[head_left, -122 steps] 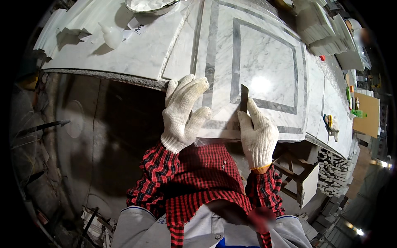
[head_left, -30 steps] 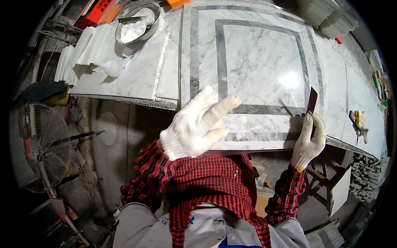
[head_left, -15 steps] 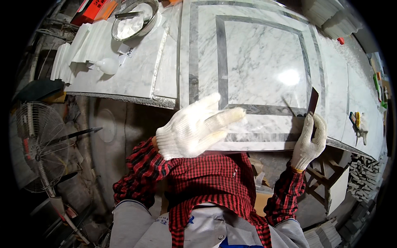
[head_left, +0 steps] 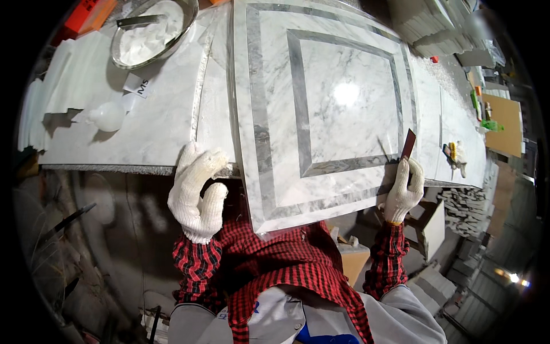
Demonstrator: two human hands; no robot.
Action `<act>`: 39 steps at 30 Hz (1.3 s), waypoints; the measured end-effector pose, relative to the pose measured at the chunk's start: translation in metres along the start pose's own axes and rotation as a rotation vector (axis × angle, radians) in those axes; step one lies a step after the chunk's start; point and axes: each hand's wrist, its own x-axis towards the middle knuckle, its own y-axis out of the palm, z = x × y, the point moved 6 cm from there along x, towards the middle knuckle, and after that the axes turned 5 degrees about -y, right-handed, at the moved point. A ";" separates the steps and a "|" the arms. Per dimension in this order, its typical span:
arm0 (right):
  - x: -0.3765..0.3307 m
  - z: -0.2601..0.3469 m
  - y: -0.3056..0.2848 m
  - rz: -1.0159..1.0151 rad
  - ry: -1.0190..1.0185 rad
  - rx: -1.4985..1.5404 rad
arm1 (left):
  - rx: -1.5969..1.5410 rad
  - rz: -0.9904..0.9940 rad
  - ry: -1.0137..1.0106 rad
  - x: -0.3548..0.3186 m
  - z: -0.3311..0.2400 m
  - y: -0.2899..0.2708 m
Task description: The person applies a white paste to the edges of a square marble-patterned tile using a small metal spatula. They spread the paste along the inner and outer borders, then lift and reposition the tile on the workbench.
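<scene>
Two gloved hands: right (head_left: pixel 404 189) grips dark scraper (head_left: pixel 408 144) on grey-banded marble slab (head_left: pixel 344 103); left (head_left: pixel 197 192) open.

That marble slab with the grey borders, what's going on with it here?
A person in white work gloves and a red checked shirt stands at the near edge of a white marble slab inlaid with grey bands. The right hand holds a small dark blade upright against the slab's surface near its right corner. The left hand rests at the edge of the bench, beside the slab's left edge. A metal bowl of white paste sits at the far left.
</scene>
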 end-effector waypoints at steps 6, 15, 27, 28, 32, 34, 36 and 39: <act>-0.001 -0.001 0.002 0.028 0.044 -0.104 | 0.099 0.145 0.102 0.035 -0.007 0.008; -0.002 -0.007 0.004 -0.006 0.073 -0.131 | 0.014 0.119 0.228 0.034 0.001 0.006; 0.001 0.004 0.003 -0.002 0.045 -0.127 | 0.109 0.063 0.230 0.031 -0.006 0.005; 0.001 0.005 0.004 -0.003 0.031 -0.116 | 0.112 0.073 0.210 0.032 -0.006 0.005; 0.002 0.008 0.004 -0.009 0.000 -0.058 | 0.123 0.076 0.148 0.033 -0.015 0.004; 0.003 0.011 0.004 -0.011 0.007 -0.025 | 0.122 0.071 0.135 0.036 -0.023 0.008; 0.003 0.011 0.003 -0.015 -0.016 -0.018 | 0.060 0.119 0.136 0.045 -0.034 0.014; 0.003 0.007 0.002 -0.021 -0.034 -0.030 | -0.034 0.285 0.070 0.059 -0.036 0.038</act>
